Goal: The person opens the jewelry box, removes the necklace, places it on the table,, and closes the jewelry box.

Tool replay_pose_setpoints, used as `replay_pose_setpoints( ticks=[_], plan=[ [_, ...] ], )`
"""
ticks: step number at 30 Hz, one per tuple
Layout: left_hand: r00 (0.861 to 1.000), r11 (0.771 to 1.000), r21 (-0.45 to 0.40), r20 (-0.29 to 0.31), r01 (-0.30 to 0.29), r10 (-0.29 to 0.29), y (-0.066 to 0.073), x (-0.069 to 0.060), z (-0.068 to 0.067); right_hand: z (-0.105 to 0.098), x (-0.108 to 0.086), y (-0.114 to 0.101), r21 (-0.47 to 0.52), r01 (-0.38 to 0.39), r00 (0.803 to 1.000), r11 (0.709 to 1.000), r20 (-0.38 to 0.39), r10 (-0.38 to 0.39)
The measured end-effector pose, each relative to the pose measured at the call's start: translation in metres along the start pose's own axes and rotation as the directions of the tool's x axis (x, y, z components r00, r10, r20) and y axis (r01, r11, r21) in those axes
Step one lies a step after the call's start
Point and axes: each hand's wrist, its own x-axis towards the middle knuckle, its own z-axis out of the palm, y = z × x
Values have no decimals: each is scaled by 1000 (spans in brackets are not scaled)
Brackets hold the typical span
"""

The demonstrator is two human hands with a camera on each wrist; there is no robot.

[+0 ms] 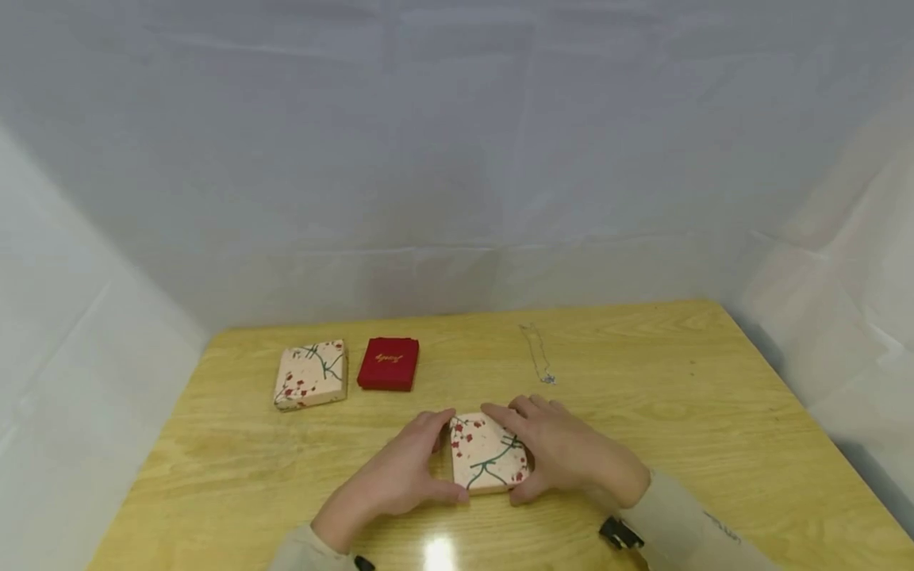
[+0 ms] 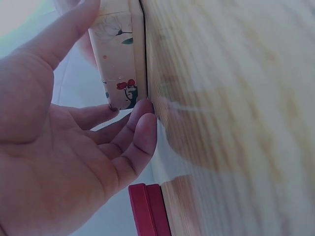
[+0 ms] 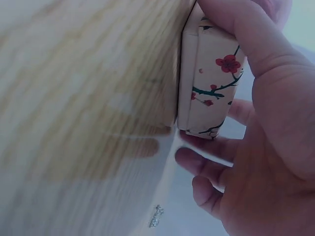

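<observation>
Left hand (image 1: 405, 468) and right hand (image 1: 564, 450) grip opposite sides of blossom-patterned box (image 1: 487, 454) | red box (image 1: 389, 366) beyond it, leftward | necklace (image 1: 547, 379) beyond it, rightward

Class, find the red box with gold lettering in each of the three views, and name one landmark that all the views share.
Head: red box left of centre, below mid-height.
Left wrist: at the bottom edge, just left of centre, partly cut off; no lettering visible.
Right wrist: not in it.
Shared landmark: the floral box held between the left hand and right hand, near the top in both wrist views.
</observation>
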Motion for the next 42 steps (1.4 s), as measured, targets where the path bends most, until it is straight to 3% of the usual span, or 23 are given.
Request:
replay_pose_setpoints(
  ticks=[14, 21, 42],
  plan=[
    [1000, 1000, -24, -4, 2, -2, 3, 0, 1, 8, 4, 3, 68, 5, 1000, 998, -29, -3],
    [999, 998, -49, -30, -45, 44, 5, 3, 4, 4, 2, 1, 92, 17, 997, 996, -74, -10],
    [996, 999, 11, -78, -42, 42, 23, 1, 1, -7, -3, -12, 48, 26, 989, 999, -146, -19]
  ],
)
